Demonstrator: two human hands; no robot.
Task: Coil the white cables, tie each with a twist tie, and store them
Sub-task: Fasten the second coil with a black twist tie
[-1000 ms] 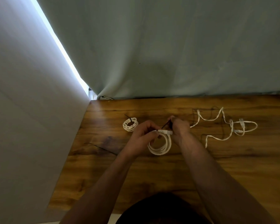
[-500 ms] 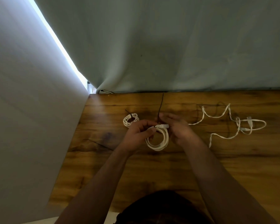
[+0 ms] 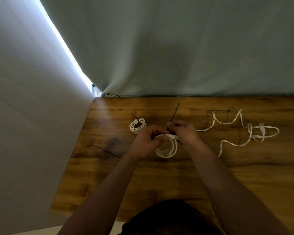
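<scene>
Both bare forearms extend forward and converge, with the hands nearly touching. Left hand (image 3: 147, 141): back turned up, fingers curled, pinching the top of the coil (image 3: 166, 150). Right hand (image 3: 185, 133): fingers curled, with thumb and forefinger pinching the tie (image 3: 175, 111).

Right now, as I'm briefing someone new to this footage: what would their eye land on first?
The left hand and right hand meet over the wooden table, gripping a white cable coil with a dark twist tie sticking up between them. Next come the tied coil to their left and the loose cable sprawled to their right.
</scene>
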